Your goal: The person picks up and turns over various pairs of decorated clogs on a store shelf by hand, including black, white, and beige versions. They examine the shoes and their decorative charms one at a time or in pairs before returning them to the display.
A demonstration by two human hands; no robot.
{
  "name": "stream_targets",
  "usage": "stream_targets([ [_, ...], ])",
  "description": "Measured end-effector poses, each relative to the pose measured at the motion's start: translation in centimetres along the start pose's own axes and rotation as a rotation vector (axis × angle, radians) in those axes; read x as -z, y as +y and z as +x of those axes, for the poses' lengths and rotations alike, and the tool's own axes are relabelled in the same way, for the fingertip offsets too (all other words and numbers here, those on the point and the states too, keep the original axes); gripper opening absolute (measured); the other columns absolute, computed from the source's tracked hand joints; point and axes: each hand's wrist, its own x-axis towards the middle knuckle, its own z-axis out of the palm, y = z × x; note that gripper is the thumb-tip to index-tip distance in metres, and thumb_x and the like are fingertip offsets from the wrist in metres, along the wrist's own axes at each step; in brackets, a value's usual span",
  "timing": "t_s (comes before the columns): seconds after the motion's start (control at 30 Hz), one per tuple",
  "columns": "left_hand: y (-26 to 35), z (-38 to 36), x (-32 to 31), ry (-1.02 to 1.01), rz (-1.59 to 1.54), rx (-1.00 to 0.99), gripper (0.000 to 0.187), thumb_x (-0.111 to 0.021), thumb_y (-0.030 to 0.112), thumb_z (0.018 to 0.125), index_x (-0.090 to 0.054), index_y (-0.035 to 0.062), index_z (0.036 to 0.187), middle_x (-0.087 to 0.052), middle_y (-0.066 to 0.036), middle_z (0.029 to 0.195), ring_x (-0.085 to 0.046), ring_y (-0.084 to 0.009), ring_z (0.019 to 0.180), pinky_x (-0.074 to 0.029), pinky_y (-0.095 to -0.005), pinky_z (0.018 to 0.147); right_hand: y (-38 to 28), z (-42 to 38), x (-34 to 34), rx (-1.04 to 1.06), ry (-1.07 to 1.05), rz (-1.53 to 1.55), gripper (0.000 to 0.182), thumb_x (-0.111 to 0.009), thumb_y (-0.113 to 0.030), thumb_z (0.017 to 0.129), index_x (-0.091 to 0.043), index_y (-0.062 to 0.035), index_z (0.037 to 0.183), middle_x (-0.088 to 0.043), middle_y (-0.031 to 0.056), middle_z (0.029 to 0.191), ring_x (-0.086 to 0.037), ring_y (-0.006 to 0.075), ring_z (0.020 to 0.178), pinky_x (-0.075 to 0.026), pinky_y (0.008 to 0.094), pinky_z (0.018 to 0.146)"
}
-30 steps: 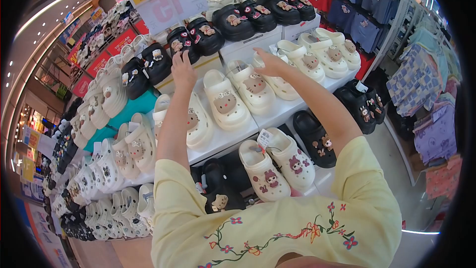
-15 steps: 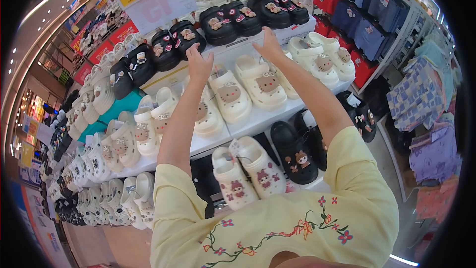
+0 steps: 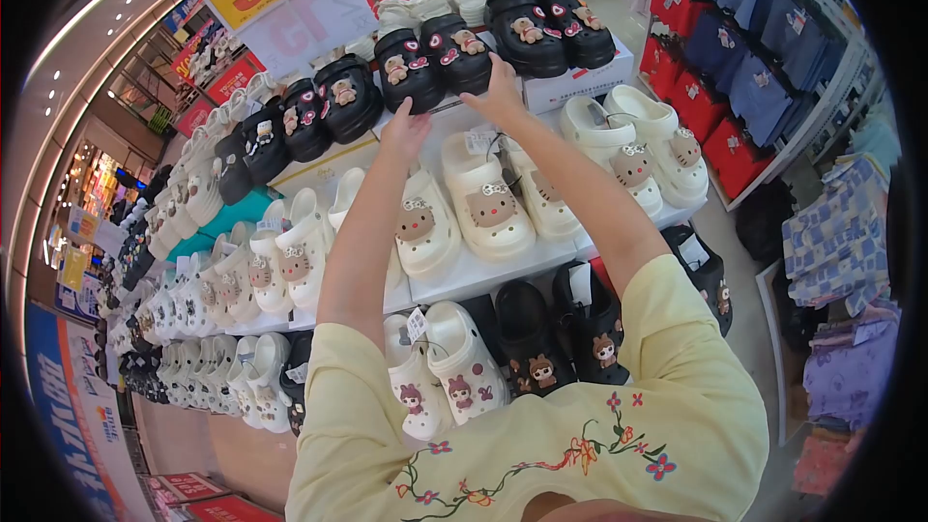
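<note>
The left hand [image 3: 406, 132], its digits slightly parted, has one black clog [image 3: 410, 77] at 12 o'clock, while the right hand [image 3: 497, 98], spread wider, has its mate [image 3: 457, 62] at 11 o'clock.

A pair of black clogs [image 3: 433, 60] is set side by side on the raised back tier [image 3: 443, 123], with the rounded toes turned toward the viewer. Each upper is decorated with a tan bear charm on the outer side and with red, white and pink charms, one of them heart-shaped, grouped on the inner side.
</note>
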Motion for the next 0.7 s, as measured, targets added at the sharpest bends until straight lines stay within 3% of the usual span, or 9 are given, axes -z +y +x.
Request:
stream_targets([
  [0.13, 0.2, -0.3, 0.1, 0.007, 0.059, -0.06, 0.041, -0.066, 0.026, 0.083, -0.048, -0.0006, 0.109, -0.051, -0.015, 0.108, -0.053, -0.0257, 0.101, -0.043, -0.0403, 0.091, -0.4, -0.1, -0.5, -0.021, 0.071, 0.073, 0.092, -0.079, -0.023, 0.063, -0.023, 0.0006, 0.132, -0.031, 0.0281, 0.127, -0.034, 0.0424, 0.118, -0.033, 0.0413, 0.099],
  [0.37, 0.1, -0.6, 0.0, 0.034, 0.092, -0.048, 0.042, -0.065, 0.025, 0.084, -0.046, 0.0005, 0.112, -0.049, -0.014, 0.109, -0.049, -0.0269, 0.108, -0.043, -0.0419, 0.091, -1.0, -0.5, -1.1, -0.075, 0.137, 0.037, 0.087, -0.079, -0.019, 0.06, -0.028, -0.005, 0.13, -0.034, 0.0241, 0.124, -0.046, 0.0432, 0.107, -0.042, 0.0439, 0.09],
  [0.47, -0.1, -0.1, 0.1, 0.07, 0.057, -0.005, 0.044, -0.063, 0.024, 0.084, -0.045, 0.0021, 0.117, -0.048, -0.013, 0.113, -0.047, -0.0275, 0.112, -0.043, -0.0423, 0.089, -0.8, -0.5, -0.4, -0.076, 0.075, 0.003, 0.086, -0.077, -0.022, 0.064, -0.027, -0.0022, 0.13, -0.034, 0.0256, 0.125, -0.042, 0.0426, 0.112, -0.04, 0.0424, 0.093],
  [0.53, -0.1, -1.1, -0.4, 0.079, 0.181, 0.01, 0.046, -0.062, 0.024, 0.084, -0.044, 0.0035, 0.121, -0.046, -0.013, 0.119, -0.047, -0.0279, 0.112, -0.044, -0.0422, 0.088, -0.6, -0.5, -0.1, -0.057, 0.068, 0.003, 0.08, -0.074, -0.023, 0.067, -0.029, -0.0007, 0.129, -0.036, 0.0253, 0.123, -0.041, 0.0409, 0.113, -0.037, 0.0417, 0.096],
  [0.7, -0.9, -4.2, -1.7, -0.042, 0.715, -0.017, 0.052, -0.062, 0.021, 0.08, -0.042, 0.0041, 0.125, -0.042, -0.015, 0.13, -0.05, -0.0272, 0.111, -0.044, -0.0363, 0.086, 1.1, 0.2, 4.6, 0.21, 0.357, -0.184, 0.072, -0.071, -0.022, 0.067, -0.034, -0.0023, 0.125, -0.04, 0.021, 0.12, -0.039, 0.0384, 0.11, -0.035, 0.0448, 0.093],
])
